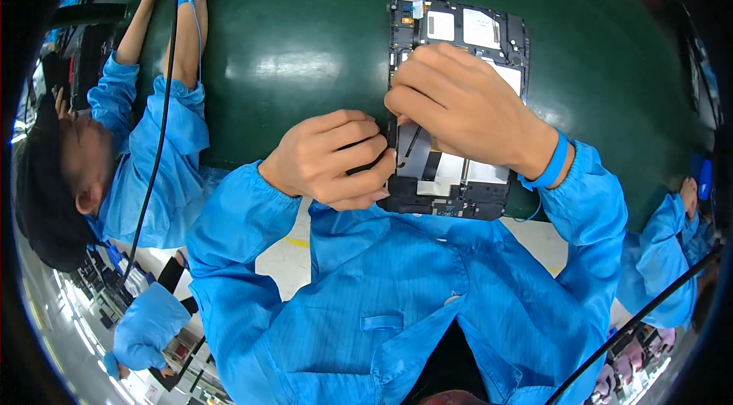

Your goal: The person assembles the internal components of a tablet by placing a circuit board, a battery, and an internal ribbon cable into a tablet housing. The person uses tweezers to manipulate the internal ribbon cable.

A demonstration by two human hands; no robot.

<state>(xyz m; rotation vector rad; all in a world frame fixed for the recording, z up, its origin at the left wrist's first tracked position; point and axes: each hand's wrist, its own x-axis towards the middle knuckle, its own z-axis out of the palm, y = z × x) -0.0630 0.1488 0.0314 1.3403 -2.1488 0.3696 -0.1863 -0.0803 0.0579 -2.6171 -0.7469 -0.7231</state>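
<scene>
An opened tablet (481,193), with its black frame, white panels and inner parts exposed, lies on the green tabletop in front of me. My left hand (332,159) is closed at the tablet's left edge, its fingertips gripping the frame near the lower corner. Over the middle of the tablet, my right hand (466,106) is closed in a pinch close to the left edge. Its fingertips face down, so whatever they hold is hidden. A thin dark strip (413,141) shows just below those fingers; I cannot tell whether it belongs to the tablet.
The green tabletop (305,16) stretches away beyond the tablet. A blue band (555,162) circles my right wrist, with a thin cord below it. To the left sits a co-worker in a blue smock (156,168), arms on the table. Another blue sleeve (660,241) is at far right.
</scene>
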